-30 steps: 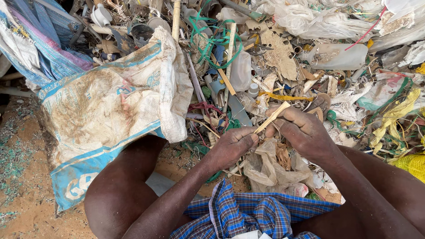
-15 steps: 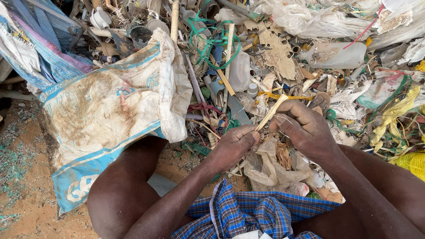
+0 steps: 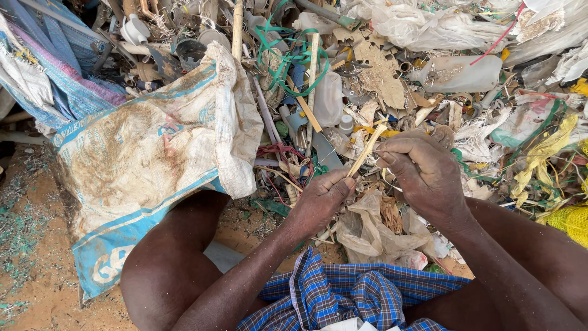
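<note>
A thin tan stick (image 3: 367,149) slants up between both my hands, over a heap of mixed scrap. My left hand (image 3: 321,199) pinches its lower end between thumb and fingers. My right hand (image 3: 422,171) curls around its upper part, fingertips near the top end. Beneath the hands lies a crumpled pale plastic bag (image 3: 367,230). My bare knees and a blue checked cloth (image 3: 355,297) fill the bottom of the view.
A dirty white woven sack with blue bands (image 3: 147,159) lies at the left over my knee. Ahead is a heap of plastic bottles (image 3: 456,73), green strapping (image 3: 288,55), sticks, torn bags and a yellow net (image 3: 566,220). Sandy ground (image 3: 30,270) shows at left.
Both hands have stayed on the stick. The stick's top end has tilted slightly and my right hand's fingers have closed more around it.
</note>
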